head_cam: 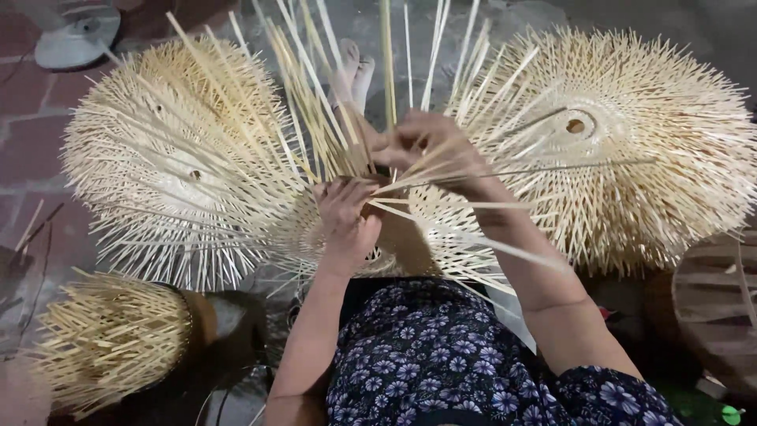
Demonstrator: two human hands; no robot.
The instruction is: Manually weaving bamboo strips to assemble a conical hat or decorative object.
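Observation:
A half-woven bamboo basket (441, 237) rests on my lap, its loose pale strips (315, 87) fanning up and outward. My left hand (345, 221) presses against the woven base near its centre, fingers curled on it. My right hand (430, 146) is higher and to the right, pinching several thin strips between thumb and fingers. Both hands are partly hidden behind crossing strips. My bare feet (352, 75) show beyond the strips.
Two large round woven bamboo pieces with bristling strip ends lie on the floor, one left (169, 158) and one right (623, 142). A smaller bristly one (106, 339) sits at lower left. A round grey lid (75, 35) lies at top left; a brown slatted object (714, 308) is at right.

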